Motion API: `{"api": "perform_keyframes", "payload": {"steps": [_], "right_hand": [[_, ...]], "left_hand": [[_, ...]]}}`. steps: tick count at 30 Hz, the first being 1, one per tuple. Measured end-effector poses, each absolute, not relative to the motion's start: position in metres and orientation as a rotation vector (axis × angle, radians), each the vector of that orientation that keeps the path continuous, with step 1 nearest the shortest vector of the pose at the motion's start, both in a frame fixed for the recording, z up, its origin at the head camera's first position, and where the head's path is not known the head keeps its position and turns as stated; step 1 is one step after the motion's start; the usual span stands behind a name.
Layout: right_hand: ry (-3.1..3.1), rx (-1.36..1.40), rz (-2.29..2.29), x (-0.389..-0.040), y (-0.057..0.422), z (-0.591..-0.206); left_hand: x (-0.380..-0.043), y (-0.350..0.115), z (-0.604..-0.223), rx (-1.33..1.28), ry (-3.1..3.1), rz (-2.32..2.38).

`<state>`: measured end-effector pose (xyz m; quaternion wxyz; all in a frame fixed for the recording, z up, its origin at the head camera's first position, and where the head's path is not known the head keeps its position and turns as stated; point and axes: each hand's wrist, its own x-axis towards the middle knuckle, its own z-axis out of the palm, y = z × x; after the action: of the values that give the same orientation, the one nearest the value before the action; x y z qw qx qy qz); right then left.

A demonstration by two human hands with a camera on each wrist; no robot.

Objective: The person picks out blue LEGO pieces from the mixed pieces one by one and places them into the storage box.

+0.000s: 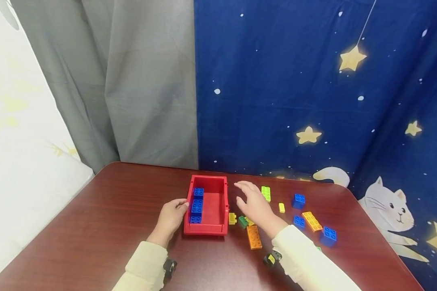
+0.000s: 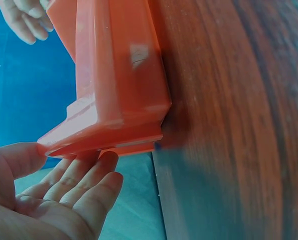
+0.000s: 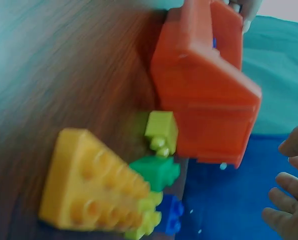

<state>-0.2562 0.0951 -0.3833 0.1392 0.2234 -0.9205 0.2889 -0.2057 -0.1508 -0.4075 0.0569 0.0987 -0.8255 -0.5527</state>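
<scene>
A red plastic box (image 1: 214, 206) with an open top stands on the table, and a row of blue bricks (image 1: 197, 207) lies inside along its left wall. My left hand (image 1: 171, 216) pinches the left rim of the box; in the left wrist view the thumb (image 2: 26, 159) is on one side of the rim and the fingers (image 2: 96, 192) are on the other. To the right of the box, my right hand (image 1: 256, 206) hovers with fingers spread and holds nothing. Beneath and near it lie an orange brick (image 1: 254, 237), a green brick (image 1: 242, 222) and a small yellow brick (image 1: 232, 218).
Farther right are loose blue bricks (image 1: 298, 201), a yellow-orange brick (image 1: 312, 221), a tiny yellow brick (image 1: 281, 207) and a lime brick (image 1: 266, 193). The table (image 1: 131, 202) ends at grey and blue curtains (image 1: 262, 101) behind.
</scene>
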Motion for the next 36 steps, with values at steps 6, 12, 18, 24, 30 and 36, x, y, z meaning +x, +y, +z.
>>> {"api": "perform_keyframes", "payload": {"steps": [6, 12, 18, 24, 30, 36], "right_hand": [[-2.724, 0.594, 0.852, -0.258, 0.106, -0.391], [-2.771, 0.558, 0.854, -0.259, 0.112, -0.396], [-2.812, 0.554, 0.779, -0.26, 0.115, -0.404], [-2.855, 0.544, 0.661, -0.263, 0.117, -0.411], [-2.884, 0.565, 0.544, -0.269, 0.117, -0.415], [-2.924, 0.532, 0.444, -0.271, 0.115, -0.418]], "left_hand": [[-0.206, -0.152, -0.408, 0.322, -2.51, -1.676], [-0.206, -0.153, -0.409, 0.329, -2.513, -1.683], [-0.206, -0.153, -0.408, 0.32, -2.507, -1.661], [-0.206, -0.152, -0.409, 0.321, -2.501, -1.669], [-0.206, -0.151, -0.409, 0.326, -2.504, -1.678], [-0.205, -0.15, -0.409, 0.33, -2.513, -1.689]]}}
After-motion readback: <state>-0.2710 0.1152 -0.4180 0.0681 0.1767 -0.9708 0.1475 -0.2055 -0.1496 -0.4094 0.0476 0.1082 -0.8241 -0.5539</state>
